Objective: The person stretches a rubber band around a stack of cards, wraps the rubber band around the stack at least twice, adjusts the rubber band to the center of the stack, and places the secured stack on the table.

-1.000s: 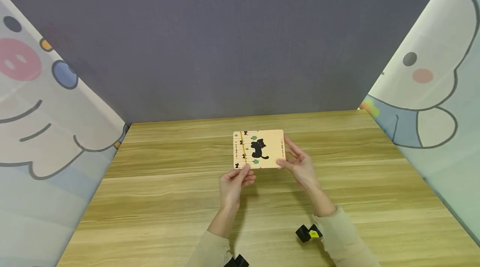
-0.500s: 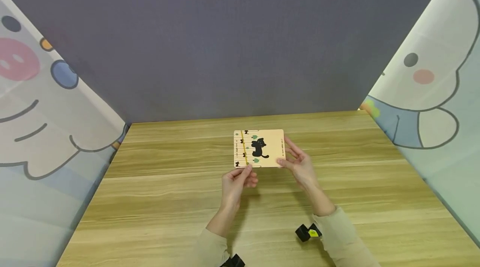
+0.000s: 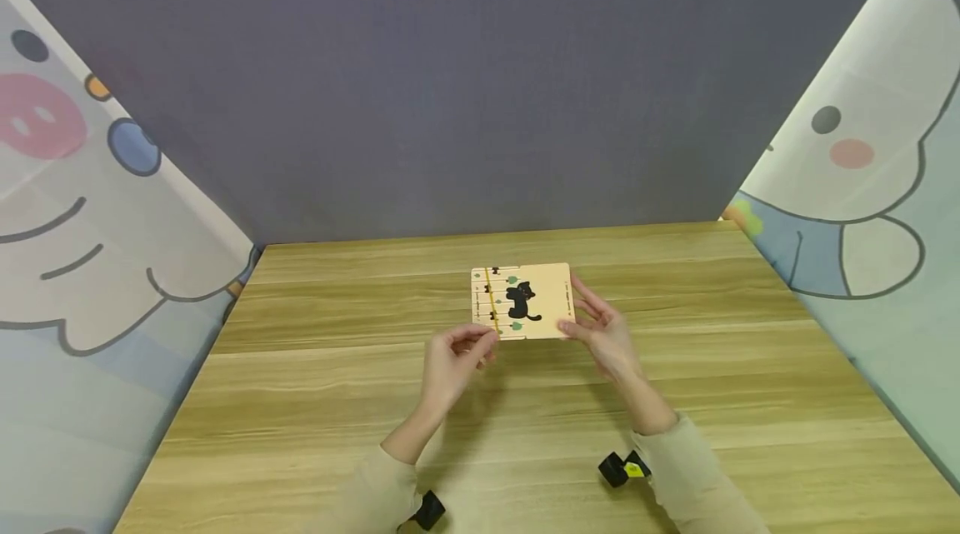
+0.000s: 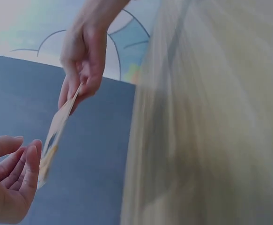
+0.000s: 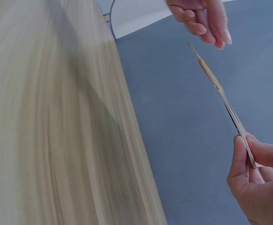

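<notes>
A flat cream card-like piece (image 3: 555,288), printed with a black cat and crossed by a thin yellow band (image 3: 492,301) near its left end, is held above the table. My right hand (image 3: 607,342) pinches its right end between thumb and fingers. Beside its lower left corner is my left hand (image 3: 453,359), fingers bent loosely. In the left wrist view, the left thumb stands apart from the left fingers (image 4: 31,173). A small gap separates the left hand (image 5: 204,21) from the card-like piece (image 5: 225,101) in the right wrist view. From the side it looks thin.
Below both hands lies the wood-grain table (image 3: 337,384). A dark grey panel (image 3: 480,84) rises behind it, with cartoon-printed sheets (image 3: 847,209) on both sides. Black devices (image 3: 615,469) sit at the wrists.
My left hand has shifted left from the card-like piece's lower edge, its thumb and fingers drawing off it. The right hand keeps its pinch, and the piece sits slightly lower.
</notes>
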`<state>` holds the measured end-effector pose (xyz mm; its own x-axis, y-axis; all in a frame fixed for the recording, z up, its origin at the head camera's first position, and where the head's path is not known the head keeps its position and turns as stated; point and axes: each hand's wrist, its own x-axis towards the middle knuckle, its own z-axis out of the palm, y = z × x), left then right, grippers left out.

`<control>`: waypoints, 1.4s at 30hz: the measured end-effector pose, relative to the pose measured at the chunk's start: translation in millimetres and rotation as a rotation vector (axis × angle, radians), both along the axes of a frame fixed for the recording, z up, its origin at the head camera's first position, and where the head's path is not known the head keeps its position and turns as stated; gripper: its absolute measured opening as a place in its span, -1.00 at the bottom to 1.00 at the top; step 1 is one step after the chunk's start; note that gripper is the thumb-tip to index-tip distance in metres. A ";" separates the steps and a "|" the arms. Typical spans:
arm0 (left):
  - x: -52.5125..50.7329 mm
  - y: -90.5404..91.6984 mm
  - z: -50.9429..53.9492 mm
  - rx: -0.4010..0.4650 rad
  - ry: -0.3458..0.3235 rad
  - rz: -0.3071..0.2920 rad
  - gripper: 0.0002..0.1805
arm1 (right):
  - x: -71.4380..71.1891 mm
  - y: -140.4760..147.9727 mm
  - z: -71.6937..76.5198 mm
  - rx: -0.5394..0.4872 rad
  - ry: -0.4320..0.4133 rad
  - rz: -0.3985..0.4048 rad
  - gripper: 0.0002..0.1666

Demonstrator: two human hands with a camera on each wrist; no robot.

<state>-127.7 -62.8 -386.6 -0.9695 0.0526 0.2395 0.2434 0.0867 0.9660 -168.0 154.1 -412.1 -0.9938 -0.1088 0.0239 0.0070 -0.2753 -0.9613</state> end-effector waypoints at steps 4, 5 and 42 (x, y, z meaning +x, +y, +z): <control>-14.8 -9.2 -0.6 -0.115 0.057 0.019 -0.88 | 1.2 0.6 -0.8 0.010 0.002 0.004 -0.11; -19.0 -11.6 -1.1 -0.147 0.082 0.025 -0.88 | 1.6 0.6 -0.8 0.016 0.000 0.004 -0.11; -88.8 -23.1 -4.2 -0.420 0.206 -0.027 -0.83 | 9.3 -3.9 -7.9 -0.008 -0.073 0.036 -0.12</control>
<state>-216.4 -85.8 -390.8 -0.9007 0.2108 0.3798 0.4343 0.4511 0.7797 -158.6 150.2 -420.0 -0.9883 -0.1450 -0.0472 0.0869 -0.2814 -0.9556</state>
